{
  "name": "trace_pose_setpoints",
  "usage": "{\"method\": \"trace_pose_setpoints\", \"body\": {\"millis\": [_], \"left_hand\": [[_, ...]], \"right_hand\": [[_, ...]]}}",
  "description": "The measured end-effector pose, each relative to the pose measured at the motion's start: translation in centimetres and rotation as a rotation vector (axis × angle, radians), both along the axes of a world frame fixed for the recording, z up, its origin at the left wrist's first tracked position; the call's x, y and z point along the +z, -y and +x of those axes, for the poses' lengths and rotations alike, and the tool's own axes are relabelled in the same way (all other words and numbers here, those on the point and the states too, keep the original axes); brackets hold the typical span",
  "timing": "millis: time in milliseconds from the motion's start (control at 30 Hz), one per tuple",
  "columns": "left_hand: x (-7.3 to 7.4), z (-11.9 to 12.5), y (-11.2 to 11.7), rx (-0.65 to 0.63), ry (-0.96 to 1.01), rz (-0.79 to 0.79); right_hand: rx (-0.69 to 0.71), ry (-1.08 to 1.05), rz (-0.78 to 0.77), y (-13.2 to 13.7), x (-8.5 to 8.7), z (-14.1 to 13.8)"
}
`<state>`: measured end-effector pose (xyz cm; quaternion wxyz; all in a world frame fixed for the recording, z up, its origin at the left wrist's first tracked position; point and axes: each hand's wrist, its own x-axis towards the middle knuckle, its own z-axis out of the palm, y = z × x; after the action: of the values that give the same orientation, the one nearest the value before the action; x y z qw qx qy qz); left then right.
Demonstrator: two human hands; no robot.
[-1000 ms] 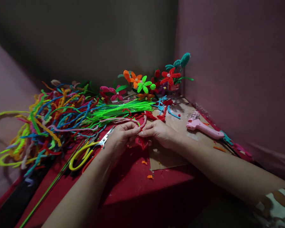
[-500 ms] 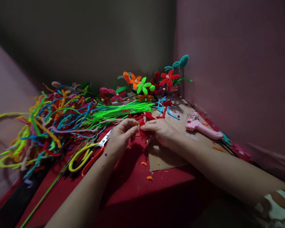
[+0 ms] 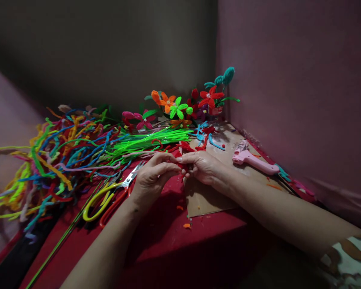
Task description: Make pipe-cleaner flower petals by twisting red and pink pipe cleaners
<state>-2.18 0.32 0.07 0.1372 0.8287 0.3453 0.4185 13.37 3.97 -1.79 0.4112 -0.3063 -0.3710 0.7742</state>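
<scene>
My left hand and my right hand meet fingertip to fingertip over the front of the table. Both pinch a small red pipe-cleaner piece, mostly covered by the fingers, so its shape does not show. Just left of my left hand lie scissors with yellow and red handles, blades pointing away. Behind the hands are red pipe-cleaner pieces and a bundle of bright green pipe cleaners. Beneath my right hand is a sheet of cardboard.
A tangled heap of coloured pipe cleaners spreads across the left. Finished flowers, among them a green flower and a red flower, stand at the back. A pink glue gun lies on the right, near the wall. Orange scraps dot the red tablecloth.
My left fingers have moved right and closed in against the right ones, covering more of the red piece. The whole view has shifted slightly, with the table things appearing further left.
</scene>
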Motion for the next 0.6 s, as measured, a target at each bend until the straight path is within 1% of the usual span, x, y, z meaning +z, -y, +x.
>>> {"method": "trace_pose_setpoints", "body": {"millis": [67, 133, 200, 367, 433, 500, 600], "left_hand": [[0.4, -0.2, 0.2, -0.007, 0.025, -0.113], [0.6, -0.4, 0.3, 0.006, 0.078, -0.19], [0.7, -0.5, 0.2, 0.025, 0.124, -0.219], [1.0, -0.3, 0.2, 0.058, 0.165, -0.276], [1.2, -0.3, 0.2, 0.061, 0.137, -0.296], [1.3, -0.4, 0.3, 0.051, 0.069, -0.306], [1.1, -0.7, 0.2, 0.054, -0.03, -0.293]], "right_hand": [[-0.003, 0.033, 0.001, 0.2, 0.4, 0.0], [0.002, 0.052, 0.0, 0.4, 0.6, 0.1], [0.013, 0.058, -0.001, 0.4, 0.6, 0.1], [0.032, 0.081, -0.004, 0.4, 0.5, 0.0], [0.038, 0.096, -0.008, 0.5, 0.6, 0.0], [0.04, 0.115, 0.003, 0.6, 0.6, 0.0], [0.039, 0.141, 0.05, 0.6, 0.5, 0.0]]}}
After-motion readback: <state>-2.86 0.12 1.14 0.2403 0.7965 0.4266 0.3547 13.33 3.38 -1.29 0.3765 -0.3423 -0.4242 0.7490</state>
